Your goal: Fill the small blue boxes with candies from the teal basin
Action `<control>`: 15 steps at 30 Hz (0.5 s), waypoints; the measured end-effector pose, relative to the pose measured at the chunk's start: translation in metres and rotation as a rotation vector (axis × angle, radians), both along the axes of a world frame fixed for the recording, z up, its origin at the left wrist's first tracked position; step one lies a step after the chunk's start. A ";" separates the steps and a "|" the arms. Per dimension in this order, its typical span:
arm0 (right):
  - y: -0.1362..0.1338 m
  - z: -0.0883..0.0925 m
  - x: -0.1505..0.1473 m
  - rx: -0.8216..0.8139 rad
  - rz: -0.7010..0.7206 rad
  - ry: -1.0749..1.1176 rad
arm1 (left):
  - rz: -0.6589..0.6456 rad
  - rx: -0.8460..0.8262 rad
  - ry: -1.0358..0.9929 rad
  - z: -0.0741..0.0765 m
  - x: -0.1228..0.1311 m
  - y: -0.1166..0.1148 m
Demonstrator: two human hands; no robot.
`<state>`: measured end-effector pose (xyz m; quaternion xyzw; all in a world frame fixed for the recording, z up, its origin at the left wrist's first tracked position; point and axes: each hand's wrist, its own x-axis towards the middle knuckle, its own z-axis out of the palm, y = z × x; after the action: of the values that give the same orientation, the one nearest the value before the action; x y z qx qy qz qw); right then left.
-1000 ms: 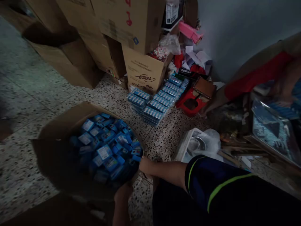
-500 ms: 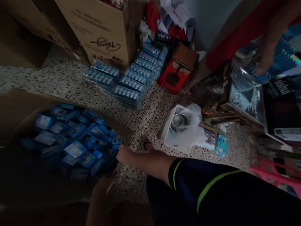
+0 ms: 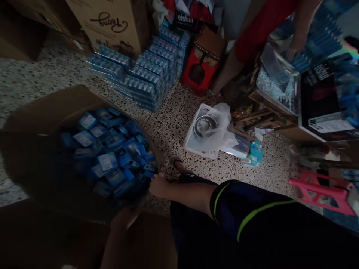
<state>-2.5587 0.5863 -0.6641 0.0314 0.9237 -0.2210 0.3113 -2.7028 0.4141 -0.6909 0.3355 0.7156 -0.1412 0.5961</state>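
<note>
A large open cardboard box point(image 3: 81, 98) full of small blue packets point(image 3: 112, 138) fills the left side of the head view. At the box's right edge is my right hand point(image 3: 158, 186), its fingers curled over the rim beside the packets. My left hand point(image 3: 123, 220) is lower down, against the near side of the same box; its fingers are lost in shadow.
Shrink-wrapped stacks of blue packs point(image 3: 146, 74) stand behind, next to a tall carton point(image 3: 112, 22). A red container point(image 3: 198, 73), a white tray point(image 3: 187, 138) and a pink stool point(image 3: 322, 188) are on the speckled floor. Another person's hand point(image 3: 296, 46) is at the upper right.
The box of packets has shifted right within the view and its rim shows more roundly, with both hands still at it. The background sits higher and further left.
</note>
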 end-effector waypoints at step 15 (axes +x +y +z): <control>-0.002 0.010 0.006 -0.014 -0.019 0.008 | 0.085 -0.098 0.075 0.035 0.012 -0.004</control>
<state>-2.5530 0.5839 -0.6545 0.0372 0.9231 -0.2305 0.3057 -2.6907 0.4099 -0.6562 0.2697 0.7431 -0.1632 0.5903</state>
